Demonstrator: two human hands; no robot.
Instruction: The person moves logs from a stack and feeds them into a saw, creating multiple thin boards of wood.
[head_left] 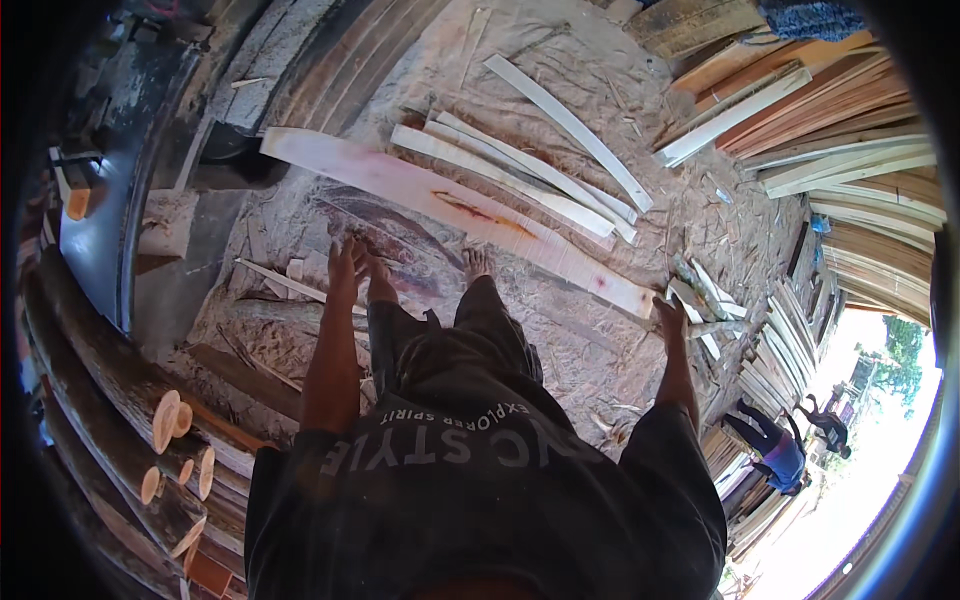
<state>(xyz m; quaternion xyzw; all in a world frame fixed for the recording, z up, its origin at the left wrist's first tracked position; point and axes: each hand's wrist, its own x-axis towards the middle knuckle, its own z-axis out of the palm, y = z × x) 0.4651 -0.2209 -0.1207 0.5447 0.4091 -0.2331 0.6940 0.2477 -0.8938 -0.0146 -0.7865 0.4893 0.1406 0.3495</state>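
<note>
A long, pale, pinkish plank (pixel 470 215) with a dark brown streak slants across the space in front of me, from upper left to middle right. My right hand (pixel 671 315) is at the plank's right end, its fingers closed around the edge. The plank's far left end is beside a dark machine part (pixel 235 145). My left hand (pixel 347 265) hangs over the ground near my bare feet, apart from the plank. Its fingers look loosely stretched, and nothing shows in them.
Narrow pale strips (pixel 520 170) lie on the dusty ground beyond the plank. Stacked boards (pixel 830 130) line the right side. Cut logs (pixel 165 420) lie at lower left, below a metal bench (pixel 95 250). Two people (pixel 785 460) are at lower right.
</note>
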